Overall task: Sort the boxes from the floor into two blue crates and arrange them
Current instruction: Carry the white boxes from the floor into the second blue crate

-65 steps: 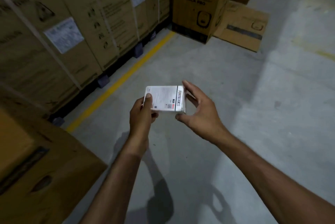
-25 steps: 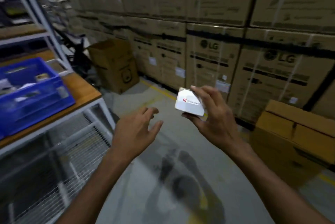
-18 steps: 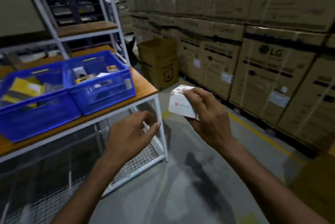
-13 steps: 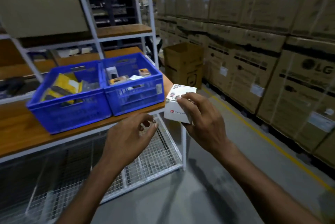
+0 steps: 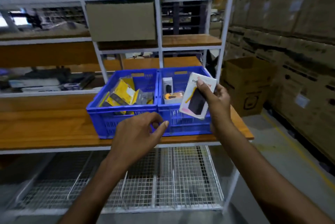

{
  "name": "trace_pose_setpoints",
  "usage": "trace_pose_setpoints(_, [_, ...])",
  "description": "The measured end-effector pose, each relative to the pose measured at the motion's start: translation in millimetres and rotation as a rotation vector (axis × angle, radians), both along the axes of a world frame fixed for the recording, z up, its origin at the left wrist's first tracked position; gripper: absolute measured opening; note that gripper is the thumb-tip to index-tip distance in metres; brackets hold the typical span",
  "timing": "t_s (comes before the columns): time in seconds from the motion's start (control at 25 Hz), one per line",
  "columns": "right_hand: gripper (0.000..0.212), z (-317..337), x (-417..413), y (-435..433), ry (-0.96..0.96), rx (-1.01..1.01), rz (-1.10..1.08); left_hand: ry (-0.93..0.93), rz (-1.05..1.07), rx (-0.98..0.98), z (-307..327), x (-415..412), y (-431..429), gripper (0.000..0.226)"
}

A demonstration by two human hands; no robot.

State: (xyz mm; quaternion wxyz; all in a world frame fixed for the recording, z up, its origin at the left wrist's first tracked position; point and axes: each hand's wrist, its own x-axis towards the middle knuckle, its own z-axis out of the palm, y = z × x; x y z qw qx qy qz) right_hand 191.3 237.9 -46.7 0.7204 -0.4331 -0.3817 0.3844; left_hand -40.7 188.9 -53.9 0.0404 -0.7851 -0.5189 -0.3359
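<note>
My right hand (image 5: pixel 216 100) grips a white box (image 5: pixel 194 100) with a black product picture, tilted above the front right of the right blue crate (image 5: pixel 181 125). That crate holds a white box (image 5: pixel 167 85) and an orange-and-grey one (image 5: pixel 173 96). The left blue crate (image 5: pixel 108 120) beside it holds several yellow packs (image 5: pixel 121 94). Both crates stand on the wooden shelf (image 5: pixel 45 127). My left hand (image 5: pixel 139 138) hovers empty in front of the crates, fingers loosely curled.
A white metal rack carries the shelf, with a wire mesh shelf (image 5: pixel 163 183) below and a cardboard box (image 5: pixel 121 20) above. An open brown carton (image 5: pixel 248 84) stands on the floor to the right, and stacked large cartons (image 5: pixel 299 33) line the right wall.
I have turned from the floor to face the rack. My left hand let go of the white box; my right hand carried it over the right crate and turned its printed face towards me.
</note>
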Motion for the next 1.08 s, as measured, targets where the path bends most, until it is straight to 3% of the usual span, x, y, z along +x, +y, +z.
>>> trace_pose_setpoints(0.16, [0.044,-6.1,-4.5,64.9,-0.049,-0.083,0.002,0.007,0.044,-0.018,-2.5,-9.9,45.8,0.024])
trace_pose_setpoints(0.28, [0.047,-3.6,-0.4,106.0,-0.211,-0.071,-0.022,0.026,0.041,-0.014,-5.0,-16.8,84.0,0.024])
trace_pose_setpoints(0.4, [0.032,-7.1,7.4,154.4,-0.367,-0.047,-0.109,0.020,-0.014,-0.015,-10.7,-20.3,132.6,0.023])
trace_pose_setpoints(0.52, [0.057,-14.2,20.3,199.5,-0.460,-0.128,-0.210,0.016,-0.084,-0.013,-16.6,-18.9,185.8,0.020])
trace_pose_setpoints(0.68, [0.061,-31.9,30.0,235.0,-0.424,-0.251,-0.074,0.085,-0.217,-0.038,-27.8,-7.2,250.1,0.020])
trace_pose_setpoints(0.8, [0.041,-54.6,21.8,251.3,-0.471,-0.395,0.062,0.145,-0.284,-0.080,-36.5,7.4,287.1,0.022])
trace_pose_setpoints(0.92, [0.041,-74.3,19.3,263.3,-0.680,-0.476,0.095,0.213,-0.356,-0.135,-47.7,25.0,307.5,0.025])
trace_pose_setpoints(1.0, [0.047,-74.8,23.3,271.1,-0.883,-0.477,0.011,0.216,-0.397,-0.164,-52.4,37.3,314.0,0.027])
trace_pose_setpoints(1.08, [0.039,-62.2,28.8,272.7,-1.091,-0.518,-0.070,0.195,-0.409,-0.194,-53.7,48.7,316.2,0.028])
